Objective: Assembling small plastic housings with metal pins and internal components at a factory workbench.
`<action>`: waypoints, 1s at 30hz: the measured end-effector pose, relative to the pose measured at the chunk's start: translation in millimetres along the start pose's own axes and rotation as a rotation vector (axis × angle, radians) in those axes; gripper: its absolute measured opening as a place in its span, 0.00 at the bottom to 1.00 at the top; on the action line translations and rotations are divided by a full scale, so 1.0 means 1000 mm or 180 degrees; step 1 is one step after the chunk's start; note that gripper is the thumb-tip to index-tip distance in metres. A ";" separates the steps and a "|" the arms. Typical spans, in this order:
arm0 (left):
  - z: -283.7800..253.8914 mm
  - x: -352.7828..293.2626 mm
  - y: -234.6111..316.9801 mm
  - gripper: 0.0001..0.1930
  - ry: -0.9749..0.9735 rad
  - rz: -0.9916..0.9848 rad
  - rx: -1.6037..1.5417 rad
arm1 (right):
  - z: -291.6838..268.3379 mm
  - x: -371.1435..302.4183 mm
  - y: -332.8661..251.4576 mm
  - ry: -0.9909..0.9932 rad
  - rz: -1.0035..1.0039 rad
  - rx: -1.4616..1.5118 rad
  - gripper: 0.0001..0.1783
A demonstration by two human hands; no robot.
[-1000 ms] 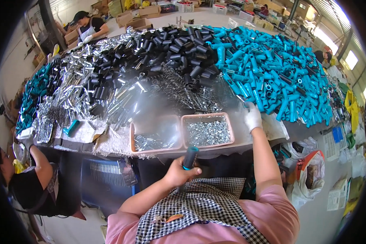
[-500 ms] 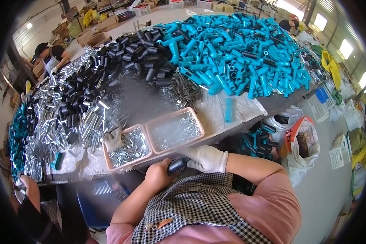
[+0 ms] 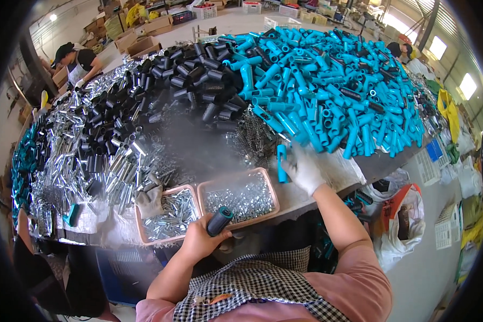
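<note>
My bare left hand (image 3: 201,239) is closed around a dark cylindrical part (image 3: 220,221) with a teal ring at its upper end, just in front of the pink trays. My right hand (image 3: 306,169), in a white glove, reaches over the table below the teal heap. Its fingertips grip the side of a teal tubular piece (image 3: 282,163) with a slot; the glove is slightly blurred. Left of it lies the pink tray of small metal bits (image 3: 277,202). Another pink tray (image 3: 140,225) holds short metal pins, with a grey glove (image 3: 149,202) over its corner.
Big heaps of teal tubular pieces (image 3: 327,91), black sleeves (image 3: 198,75) and shiny metal tubes (image 3: 64,139) cover the table. Dark springs (image 3: 255,137) lie mid-table. A white sack (image 3: 408,220) stands right of the table. Other people work at the far left, near left and far right.
My right hand has left the dark part and reached out to the teal piece, which has shifted left. My left hand has raised the dark part, its teal end now showing.
</note>
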State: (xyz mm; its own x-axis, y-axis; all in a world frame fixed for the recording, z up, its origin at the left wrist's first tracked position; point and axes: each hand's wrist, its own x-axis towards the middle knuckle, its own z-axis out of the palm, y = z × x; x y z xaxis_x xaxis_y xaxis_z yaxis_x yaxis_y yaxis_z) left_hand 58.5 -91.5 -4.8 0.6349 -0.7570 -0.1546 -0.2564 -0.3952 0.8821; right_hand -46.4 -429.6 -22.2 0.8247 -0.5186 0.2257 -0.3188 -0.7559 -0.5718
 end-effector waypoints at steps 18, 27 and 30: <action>-0.006 0.003 0.009 0.21 -0.0016 -0.0021 -0.0453 | -0.065 0.225 -0.013 0.0859 0.0570 -0.1639 0.18; -0.007 -0.014 -0.011 0.21 0.0195 0.0486 0.0236 | -0.065 0.050 -0.023 0.0570 -0.0356 0.3963 0.24; -0.011 -0.034 -0.011 0.22 0.0267 0.0407 0.0439 | -0.055 -0.026 -0.073 -0.0758 0.0196 0.5212 0.33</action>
State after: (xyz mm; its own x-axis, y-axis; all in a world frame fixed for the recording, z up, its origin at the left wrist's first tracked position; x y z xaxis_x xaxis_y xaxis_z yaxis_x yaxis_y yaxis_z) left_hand 47.8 -55.6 -4.5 0.6479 -0.7617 -0.0026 -0.4324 -0.3707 0.8220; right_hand -70.1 -383.3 56.6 0.9279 -0.3444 0.1429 0.3198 0.5378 -0.7801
